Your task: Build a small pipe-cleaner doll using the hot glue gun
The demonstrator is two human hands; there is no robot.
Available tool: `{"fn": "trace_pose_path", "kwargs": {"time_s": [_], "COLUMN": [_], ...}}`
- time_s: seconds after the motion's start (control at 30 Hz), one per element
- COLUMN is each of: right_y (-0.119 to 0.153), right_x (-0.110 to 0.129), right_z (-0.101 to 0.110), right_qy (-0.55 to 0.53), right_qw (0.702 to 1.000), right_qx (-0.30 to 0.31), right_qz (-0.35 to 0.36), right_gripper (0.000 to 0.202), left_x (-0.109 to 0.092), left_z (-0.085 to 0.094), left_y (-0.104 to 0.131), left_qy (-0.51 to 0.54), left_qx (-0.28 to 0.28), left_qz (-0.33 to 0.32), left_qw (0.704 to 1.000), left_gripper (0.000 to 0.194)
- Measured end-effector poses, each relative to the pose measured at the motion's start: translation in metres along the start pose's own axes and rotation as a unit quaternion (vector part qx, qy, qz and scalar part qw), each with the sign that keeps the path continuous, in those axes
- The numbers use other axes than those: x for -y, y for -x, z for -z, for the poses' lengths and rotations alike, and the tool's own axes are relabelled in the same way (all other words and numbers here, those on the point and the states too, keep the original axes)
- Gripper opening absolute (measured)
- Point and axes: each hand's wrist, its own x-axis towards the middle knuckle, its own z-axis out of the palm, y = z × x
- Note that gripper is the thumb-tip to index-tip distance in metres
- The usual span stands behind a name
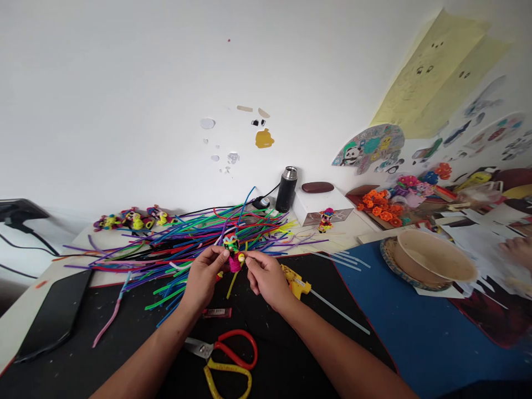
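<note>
Above the black mat (291, 349), my left hand (206, 272) pinches the left side of a small pipe-cleaner figure (235, 261) with a magenta body and a colourful head. My right hand (266, 277) has its thumb and index finger closed at the figure's right side, by a pale yellow ball-like end. A yellow-green stem hangs below the figure. Behind both hands spreads a large pile of coloured pipe cleaners (166, 255). Partly hidden by my right hand is a yellow glue gun (297, 282) with a glue stick in it. Scissors (211, 350) with red and yellow handles lie nearer me.
A black phone (56, 316) lies at the left. Similar figures (135, 219) are at the back left. A black bottle (286, 188) stands beside a white box (320, 202). At right are a bowl (434, 257) and another person's hand (517, 252).
</note>
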Motion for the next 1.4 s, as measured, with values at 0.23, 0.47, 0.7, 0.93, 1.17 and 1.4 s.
{"fn": "trace_pose_path", "kwargs": {"time_s": [0.23, 0.47, 0.7, 0.93, 1.17, 1.4], "right_y": [0.0016, 0.0015, 0.0023, 0.0034, 0.0016, 0.0026], "right_x": [0.0025, 0.0026, 0.0020, 0.0032, 0.0041, -0.0004], "right_z": [-0.0005, -0.0009, -0.0018, -0.0016, -0.0030, -0.0020], "right_qy": [0.015, 0.023, 0.027, 0.027, 0.022, 0.011], "right_qw": [1.000, 1.000, 1.000, 1.000, 1.000, 1.000], "right_qx": [0.001, 0.000, -0.001, 0.002, -0.002, -0.009], "right_qz": [0.003, 0.002, 0.000, -0.002, -0.005, 0.000], "right_gripper": [0.057, 0.057, 0.056, 0.057, 0.058, 0.059], "left_x": [0.0049, 0.0057, 0.0043, 0.0070, 0.0026, 0.0035], "left_z": [0.0026, 0.0021, 0.0009, 0.0032, 0.0008, 0.0050], "left_y": [-0.0014, -0.0025, -0.0020, -0.0027, -0.0027, -0.0043], "left_qy": [0.006, 0.010, 0.011, 0.007, 0.008, 0.046], "left_qx": [0.007, 0.001, -0.001, 0.001, -0.004, -0.007], "left_qz": [0.002, 0.007, 0.007, 0.006, 0.006, 0.010], "left_qw": [1.000, 1.000, 1.000, 1.000, 1.000, 0.999], "left_gripper": [0.036, 0.038, 0.038, 0.038, 0.040, 0.034]}}
